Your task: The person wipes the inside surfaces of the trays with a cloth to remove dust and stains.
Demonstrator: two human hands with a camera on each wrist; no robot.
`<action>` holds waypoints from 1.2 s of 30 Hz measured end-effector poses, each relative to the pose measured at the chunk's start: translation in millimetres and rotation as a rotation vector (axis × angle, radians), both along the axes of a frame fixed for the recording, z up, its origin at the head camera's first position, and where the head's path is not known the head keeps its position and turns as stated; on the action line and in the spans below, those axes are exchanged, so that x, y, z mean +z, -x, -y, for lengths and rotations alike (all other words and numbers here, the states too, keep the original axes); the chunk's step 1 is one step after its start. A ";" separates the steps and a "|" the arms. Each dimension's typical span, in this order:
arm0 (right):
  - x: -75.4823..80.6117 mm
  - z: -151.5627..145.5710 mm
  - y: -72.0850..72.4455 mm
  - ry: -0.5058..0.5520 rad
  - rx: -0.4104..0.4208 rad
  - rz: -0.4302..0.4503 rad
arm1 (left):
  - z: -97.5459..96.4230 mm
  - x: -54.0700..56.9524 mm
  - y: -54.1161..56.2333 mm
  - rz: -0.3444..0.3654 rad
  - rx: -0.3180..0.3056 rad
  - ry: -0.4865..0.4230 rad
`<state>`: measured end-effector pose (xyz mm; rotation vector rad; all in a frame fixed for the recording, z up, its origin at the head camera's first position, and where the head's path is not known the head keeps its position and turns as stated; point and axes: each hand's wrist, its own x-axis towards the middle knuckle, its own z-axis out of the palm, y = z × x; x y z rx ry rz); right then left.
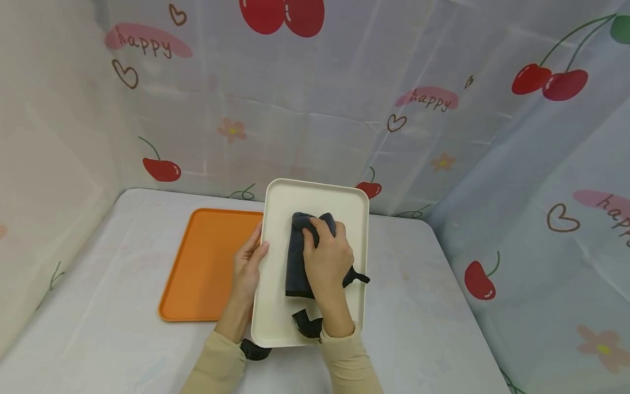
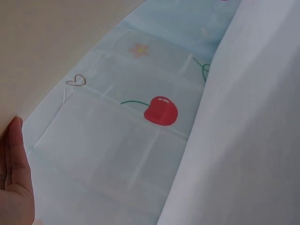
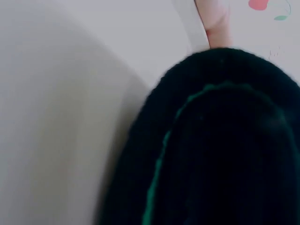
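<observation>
A cream-white rectangular tray [image 1: 275,306] is held up, tilted, in the head view. My left hand [image 1: 248,268] grips its left edge, thumb on the rim and the other fingers behind. On the tray's inner face lies a folded dark grey cloth [image 1: 297,268], which my right hand [image 1: 327,257] grips near its top, fingers curled into the fabric. A black strap end sticks out right of that hand. The left wrist view shows left-hand fingers [image 2: 18,173] against the tray's back [image 2: 51,42]. In the right wrist view the cloth's rounded fold [image 3: 225,108] fills much of the frame.
An orange tray [image 1: 209,273] lies flat on the white-covered table [image 1: 408,306], left of the cream tray and partly behind it. Black wrist-camera mounts [image 1: 256,350] show at both wrists. A curtain [image 1: 305,76] printed with cherries hangs behind the table and along the right.
</observation>
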<state>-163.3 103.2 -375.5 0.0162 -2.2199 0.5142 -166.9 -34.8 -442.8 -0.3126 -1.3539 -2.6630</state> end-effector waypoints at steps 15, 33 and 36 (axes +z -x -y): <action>1.9 31.9 -4.5 -0.097 0.122 -0.030 | -3.5 -5.0 -0.7 -0.012 -0.042 -0.037; 1.4 27.9 -5.2 -0.089 0.138 -0.043 | -4.6 -5.0 -1.3 -0.001 -0.046 -0.050; 0.7 25.8 -5.1 -0.081 0.136 -0.049 | -5.0 -4.8 -1.7 0.011 -0.057 -0.054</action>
